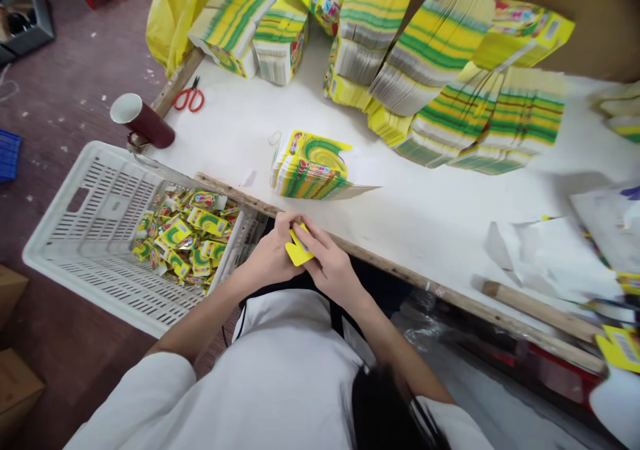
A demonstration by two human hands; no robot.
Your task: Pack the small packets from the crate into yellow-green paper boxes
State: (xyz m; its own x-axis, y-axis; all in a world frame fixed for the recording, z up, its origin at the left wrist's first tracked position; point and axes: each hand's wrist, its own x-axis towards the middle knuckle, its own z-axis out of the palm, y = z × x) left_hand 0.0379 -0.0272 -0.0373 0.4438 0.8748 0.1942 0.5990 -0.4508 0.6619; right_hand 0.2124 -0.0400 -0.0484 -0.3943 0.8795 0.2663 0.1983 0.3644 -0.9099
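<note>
My left hand point(274, 253) and my right hand point(331, 262) meet at the table's front edge, close to my body. Between them is a small yellow carton point(299, 253), with one flap sticking out toward me. Fingers of both hands are closed around it and hide much of it. Just beyond my hands, a short stack of flattened printed cartons point(313, 170) in yellow and green lies on the white table point(425, 217). To the left of my left hand, a white plastic basket point(113, 207) holds many small yellow-green packs point(193, 227).
Tall bundles of flattened cartons point(435, 43) line the table's back. Red-handled scissors point(189, 98) and a dark red mug point(153, 123) are at the left edge, near a yellow bag point(173, 20). White paper point(555, 257) and a wooden strip point(543, 310) lie on the right.
</note>
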